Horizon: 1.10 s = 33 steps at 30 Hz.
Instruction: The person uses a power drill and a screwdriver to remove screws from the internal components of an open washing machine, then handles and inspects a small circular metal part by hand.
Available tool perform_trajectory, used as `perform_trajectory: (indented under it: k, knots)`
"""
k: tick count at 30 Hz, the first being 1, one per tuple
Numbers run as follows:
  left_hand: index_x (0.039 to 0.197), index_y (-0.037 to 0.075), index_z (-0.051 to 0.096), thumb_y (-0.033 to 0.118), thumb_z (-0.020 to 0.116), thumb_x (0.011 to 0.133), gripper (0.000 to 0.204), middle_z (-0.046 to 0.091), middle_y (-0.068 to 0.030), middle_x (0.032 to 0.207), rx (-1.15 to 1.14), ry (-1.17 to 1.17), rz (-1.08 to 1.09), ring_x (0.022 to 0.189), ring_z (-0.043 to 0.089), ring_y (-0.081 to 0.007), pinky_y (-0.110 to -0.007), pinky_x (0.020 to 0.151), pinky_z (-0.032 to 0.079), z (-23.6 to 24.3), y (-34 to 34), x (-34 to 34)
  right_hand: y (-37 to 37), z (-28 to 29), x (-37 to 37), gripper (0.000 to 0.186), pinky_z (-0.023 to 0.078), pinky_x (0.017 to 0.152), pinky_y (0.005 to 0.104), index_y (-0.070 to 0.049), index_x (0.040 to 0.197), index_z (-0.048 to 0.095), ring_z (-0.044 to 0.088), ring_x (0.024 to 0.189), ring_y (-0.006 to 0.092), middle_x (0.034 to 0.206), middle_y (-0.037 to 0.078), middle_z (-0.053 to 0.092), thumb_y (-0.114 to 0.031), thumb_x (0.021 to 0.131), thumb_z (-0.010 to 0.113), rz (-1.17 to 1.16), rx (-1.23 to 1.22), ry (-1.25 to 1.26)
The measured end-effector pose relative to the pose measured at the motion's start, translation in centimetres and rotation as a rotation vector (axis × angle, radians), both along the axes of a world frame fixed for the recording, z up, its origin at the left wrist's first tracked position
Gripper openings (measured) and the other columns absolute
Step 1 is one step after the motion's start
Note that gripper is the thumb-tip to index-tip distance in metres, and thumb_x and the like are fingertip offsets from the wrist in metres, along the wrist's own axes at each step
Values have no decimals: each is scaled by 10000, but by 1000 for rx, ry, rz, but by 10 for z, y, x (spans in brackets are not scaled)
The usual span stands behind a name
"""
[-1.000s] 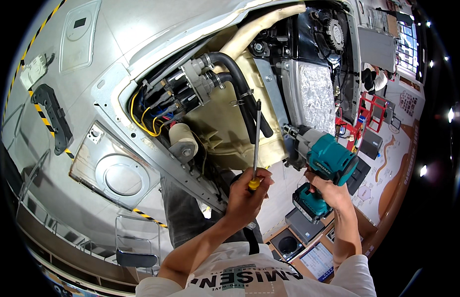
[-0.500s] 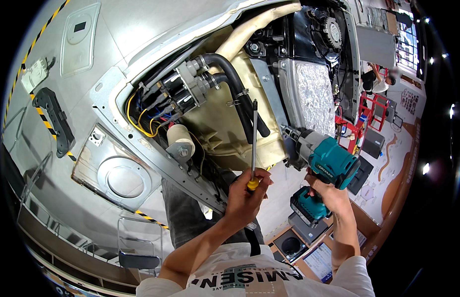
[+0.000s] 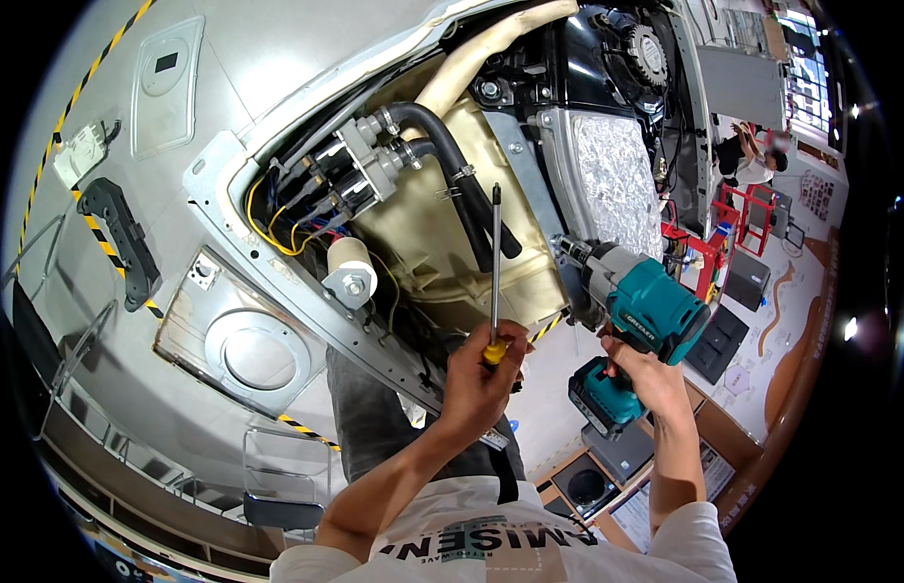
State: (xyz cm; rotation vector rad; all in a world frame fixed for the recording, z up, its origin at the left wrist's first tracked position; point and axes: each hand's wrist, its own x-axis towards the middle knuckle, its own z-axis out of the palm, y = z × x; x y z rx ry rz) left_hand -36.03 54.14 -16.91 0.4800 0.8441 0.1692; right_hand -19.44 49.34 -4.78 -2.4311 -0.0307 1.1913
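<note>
Teal-and-grey power driver [image 3: 654,303], right of centre, nose toward upper left; right hand [image 3: 651,377] has fingers wrapped round its grip. Screwdriver [image 3: 496,267] mid-frame, shaft upright in view; left hand [image 3: 479,384] grasps its yellow handle, fingers curled. Shaft overlaps cream housing [image 3: 433,228]; contact unclear. Black hoses [image 3: 476,202] just left of its tip. Foil-covered panel [image 3: 615,180] upper right of centre. Another person [image 3: 751,163] far upper right.

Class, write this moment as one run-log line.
Left hand: holds screwdriver by handle | Right hand: grips teal cordless power driver | Ahead: black hoses
</note>
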Motion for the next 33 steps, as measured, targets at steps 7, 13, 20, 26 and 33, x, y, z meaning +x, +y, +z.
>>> perform_trajectory:
  k: [7, 13, 20, 26, 33]
  knots:
    - [1069, 34, 576, 139, 578, 953, 157, 633, -29, 853, 83, 82, -63, 663, 560, -45, -201, 588, 486, 4, 5, 9, -11, 0, 1, 91, 434, 536, 234, 4, 901, 619, 526, 594, 73, 759, 6, 598, -21, 814, 611, 3, 31, -12]
    - [1077, -2, 594, 63, 626, 879, 211, 620, -95, 738, 428, 207, -51, 576, 581, -178, -290, 559, 463, 9, 22, 58, -20, 9, 2, 129, 448, 543, 246, -6, 937, 637, 553, 613, 90, 785, 23, 622, -45, 816, 660, 6, 23, -30]
    - [1078, -3, 607, 35, 651, 794, 290, 597, -165, 919, 895, 373, -113, 829, 593, -366, -390, 729, 472, -9, 27, 103, -74, 13, 5, 201, 486, 599, 278, -9, 1043, 583, 562, 642, 117, 938, 85, 623, -11, 848, 629, 26, 164, -19]
    - [1033, -15, 604, 1, 648, 777, 260, 582, -161, 887, 1050, 405, -172, 816, 575, -373, -397, 708, 462, -14, 18, 110, -117, 13, 12, 236, 489, 574, 226, -20, 1059, 620, 594, 652, 92, 918, 48, 654, -34, 833, 684, -89, 345, 41]
    - [934, -59, 628, 31, 702, 808, 172, 599, -112, 875, 1004, 335, 74, 754, 605, -225, -320, 685, 477, 1, 3, 92, -148, 10, 15, 243, 506, 589, 227, -27, 1044, 633, 602, 654, 95, 935, 62, 662, -50, 810, 696, -173, 396, 56]
